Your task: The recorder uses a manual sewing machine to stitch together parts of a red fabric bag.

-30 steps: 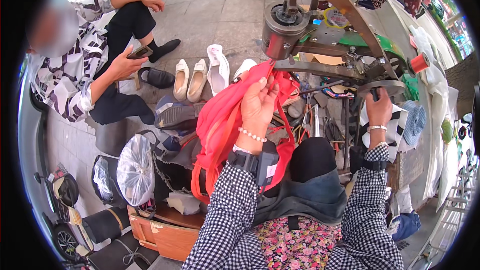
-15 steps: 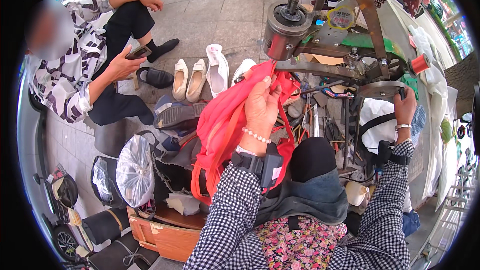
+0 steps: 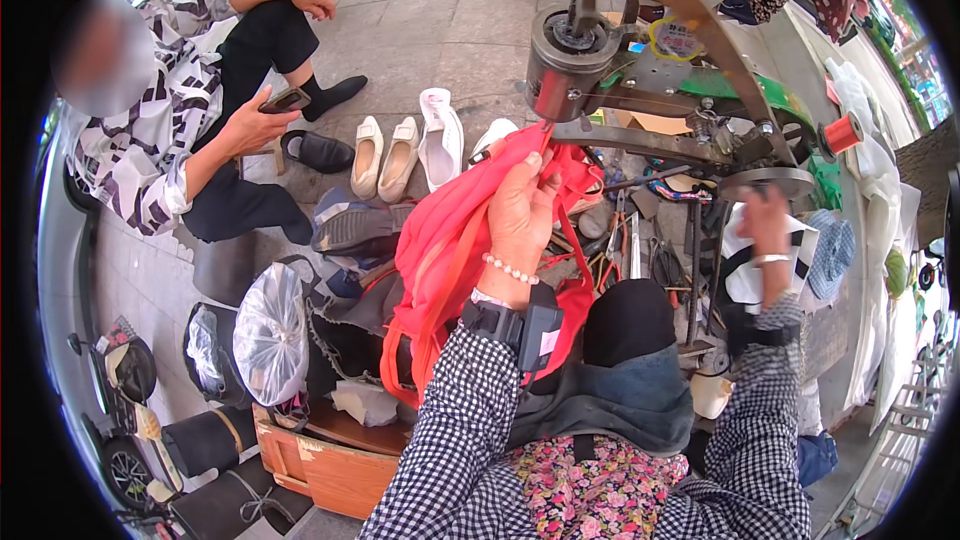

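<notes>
A red fabric bag with straps point(image 3: 440, 250) hangs at the needle end of a hand-cranked sewing machine point(image 3: 690, 80). My left hand point(image 3: 520, 215) is closed on a fold of this bag, just below the machine's cylindrical head point(image 3: 565, 75). At the machine's right end, my right hand point(image 3: 766, 228) is at the near side of the metal handwheel point(image 3: 790, 181). Motion smears its fingers, but it looks closed round the crank handle, which the hand hides. Red thread runs along the machine from a spool point(image 3: 842, 132).
Pliers, scissors and other tools point(image 3: 640, 245) lie beneath the machine. Pale shoes point(image 3: 385, 160) stand beyond the bag. At left a person point(image 3: 150, 140) sits holding a phone point(image 3: 287, 100). A wooden drawer box point(image 3: 325, 465) and a plastic-wrapped bundle point(image 3: 272, 335) are nearby.
My right hand has come round with the handwheel, leftward and nearer to me. The machine's upper arm has shifted. My left hand keeps its hold on the red bag.
</notes>
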{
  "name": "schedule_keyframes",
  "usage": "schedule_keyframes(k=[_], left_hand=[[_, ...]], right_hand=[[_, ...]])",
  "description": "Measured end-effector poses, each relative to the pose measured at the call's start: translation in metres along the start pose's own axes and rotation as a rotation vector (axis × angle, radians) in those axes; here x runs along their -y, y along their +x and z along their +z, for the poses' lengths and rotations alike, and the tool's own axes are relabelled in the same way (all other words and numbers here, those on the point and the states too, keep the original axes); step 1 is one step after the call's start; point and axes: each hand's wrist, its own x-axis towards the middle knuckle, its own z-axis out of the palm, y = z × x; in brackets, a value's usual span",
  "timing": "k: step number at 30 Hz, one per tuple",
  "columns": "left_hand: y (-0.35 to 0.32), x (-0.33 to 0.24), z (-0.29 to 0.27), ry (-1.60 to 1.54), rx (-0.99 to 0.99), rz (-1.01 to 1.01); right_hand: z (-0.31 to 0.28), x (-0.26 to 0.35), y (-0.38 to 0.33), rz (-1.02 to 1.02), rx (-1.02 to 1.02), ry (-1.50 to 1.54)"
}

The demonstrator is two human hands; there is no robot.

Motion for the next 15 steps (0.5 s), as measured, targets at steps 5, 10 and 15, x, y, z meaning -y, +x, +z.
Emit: schedule_keyframes(k=[5, 10, 15], left_hand=[[0.002, 0.001, 0.001, 0.008, 0.001, -0.001], [0.003, -0.001, -0.001, -0.015, 0.001, 0.016], [0.007, 0.0, -0.003, -0.02, -0.017, 0.033]], right_hand=[[-0.075, -0.043, 0.018, 0.255, -0.168, -0.003], [0.031, -0.054, 0.014, 0.24, 0.071, -0.323], [0.008, -0.001, -0.005, 0.17, 0.034, 0.107]])
